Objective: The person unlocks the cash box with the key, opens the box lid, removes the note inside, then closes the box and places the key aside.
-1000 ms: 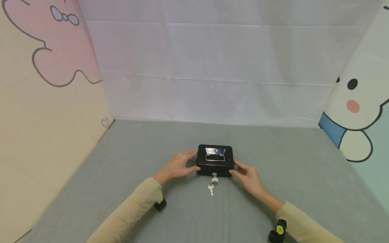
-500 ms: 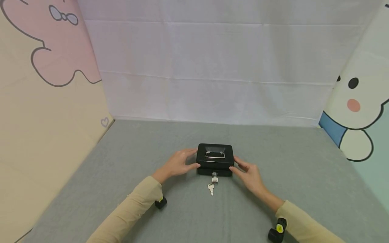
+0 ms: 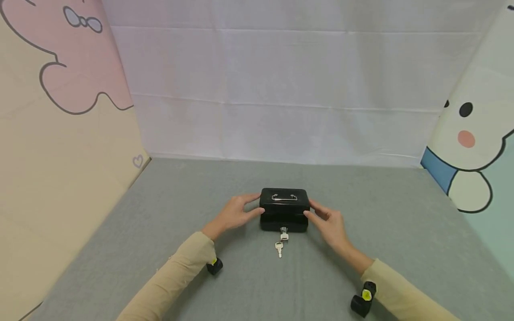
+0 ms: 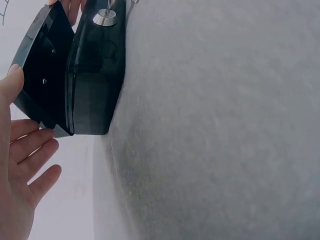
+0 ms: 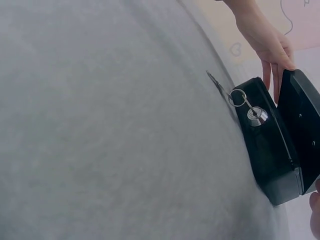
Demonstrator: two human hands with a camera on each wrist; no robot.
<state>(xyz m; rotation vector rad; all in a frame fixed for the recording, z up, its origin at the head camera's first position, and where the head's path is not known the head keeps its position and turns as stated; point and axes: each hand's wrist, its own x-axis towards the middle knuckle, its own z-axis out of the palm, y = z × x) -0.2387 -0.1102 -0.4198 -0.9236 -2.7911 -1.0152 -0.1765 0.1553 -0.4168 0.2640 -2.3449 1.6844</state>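
Note:
A black metal cash box point(image 3: 284, 221) sits on the grey cloth, its lid point(image 3: 284, 206) tilted partly up with a wire handle on top. My left hand point(image 3: 234, 215) holds the lid's left front corner, thumb on the front edge and fingers along the side. At the opposite corner my right hand point(image 3: 330, 226) holds it likewise. In the left wrist view a dark gap shows between lid point(image 4: 42, 75) and box body point(image 4: 95, 100). A key point(image 3: 284, 236) stands in the round silver lock point(image 5: 257, 116), with a second key point(image 3: 279, 249) hanging from its ring.
Grey cloth point(image 3: 180, 187) covers the table around the box. A white sheet point(image 3: 281, 89) hangs behind it. Printed cartoon panels point(image 3: 60, 178) stand at the left and right. A black wrist camera point(image 3: 214, 266) sits on each sleeve.
Both hands have raised the front of the lid, which tips back and opens a gap above the box body. The box body and keys have stayed in place.

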